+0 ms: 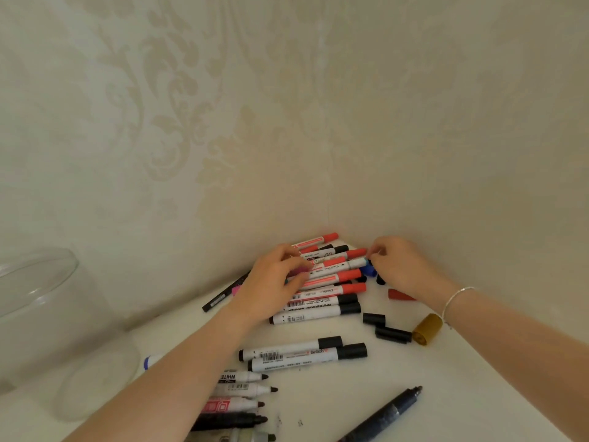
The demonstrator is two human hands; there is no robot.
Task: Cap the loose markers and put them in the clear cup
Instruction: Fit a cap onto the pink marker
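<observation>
Patterned wallpaper backs your white bench (462, 362). Your left hand (274, 283) steadies a marker (334, 269) at twelve o'clock, grip curled round it; your right hand (398, 266) pinches toward its tip, probably capping. Clear cup (41, 314) waits at nine o'clock.

Patterned wallpaper (197, 122), white table (462, 378)

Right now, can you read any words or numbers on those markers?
"WHITEBOARD MARKER", upside down, on a black-capped marker in the pile.
"WHITE", cut off by the arm, on an uncapped marker near the bottom.
Barcodes, brand marks and small print on the other markers are too small or blurred to read.
</observation>
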